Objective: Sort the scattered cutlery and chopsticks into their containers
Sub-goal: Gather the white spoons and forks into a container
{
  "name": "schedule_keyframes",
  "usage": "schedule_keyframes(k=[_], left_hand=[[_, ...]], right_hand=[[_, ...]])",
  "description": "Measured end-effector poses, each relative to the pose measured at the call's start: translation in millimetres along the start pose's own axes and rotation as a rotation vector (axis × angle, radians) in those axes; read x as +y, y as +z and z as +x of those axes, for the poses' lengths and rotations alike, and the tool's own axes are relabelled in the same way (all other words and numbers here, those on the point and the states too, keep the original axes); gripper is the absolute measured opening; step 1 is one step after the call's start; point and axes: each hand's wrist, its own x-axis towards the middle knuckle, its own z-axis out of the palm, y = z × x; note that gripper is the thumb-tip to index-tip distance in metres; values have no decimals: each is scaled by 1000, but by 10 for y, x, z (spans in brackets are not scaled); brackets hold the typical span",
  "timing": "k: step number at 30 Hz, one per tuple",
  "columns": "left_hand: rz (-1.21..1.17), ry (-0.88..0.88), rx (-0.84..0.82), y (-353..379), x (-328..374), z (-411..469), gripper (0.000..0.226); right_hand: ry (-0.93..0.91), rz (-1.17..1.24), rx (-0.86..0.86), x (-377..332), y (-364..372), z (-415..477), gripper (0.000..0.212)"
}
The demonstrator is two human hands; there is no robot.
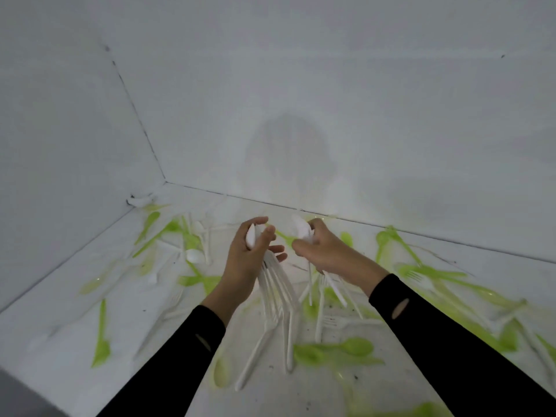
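Head view: both hands are raised over the middle of a white surface (60,320) set in a white-walled corner. The left hand (249,257) is curled round a white bundle (275,290) of plastic forks and spoons. It grips near the heads, with thumb and forefinger partly spread on top, and the handles fan down toward the near side. The right hand (328,254) is closed round a smaller white clutch (302,230), with a spoon bowl sticking out above the fingers and thin handles hanging below the palm. The hands are close but not touching. Judged step: merging the two handfuls into one before taking them to a container. No container is in view, and I can make out no chopsticks. To do it well, turn all the heads one way and tighten the left grip so the fan closes. Feed the right handful in alongside the bundle, not across it, and keep green pieces out. Slip risk looks real: the plastic seems smooth, thin and light, and the handles are flat, narrow and probably springy. The rest of the cutlery lies loose on the surface: a green spoon (355,347) near, a green piece (102,350) near left, a green pile (433,273) right, and a white spoon (194,255) just left of the left hand. The green pieces look translucent; the white ones are opaque and hard to tell from the surface. Edges are blurred, so counts are unsure. Black sleeves (171,365) reach the wrists.
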Motion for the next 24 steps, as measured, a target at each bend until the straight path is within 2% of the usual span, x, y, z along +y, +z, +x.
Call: schedule_keyframes(k=[4,8,10,13,16,21,24], left_hand=[[0,-6,9,212,-137,-408,34],[88,18,25,275,-267,-733,42],[90,16,48,249,-287,-856,41],[71,21,68,191,-262,-1029,46],[22,57,121,88,-219,-1166,42],[-26,72,226,-125,-144,-1250,19],[-57,60,222,-206,-37,-1307,21]], right_hand=[[-106,-122,-47,115,31,-306,36],[-200,-162,37,261,71,-531,26],[-233,-161,-47,246,100,-672,15],[-207,-134,-220,175,139,-839,11],[-196,-55,-222,111,201,-877,16],[-169,43,-199,45,373,-887,29],[-133,60,-273,-28,468,-914,39]])
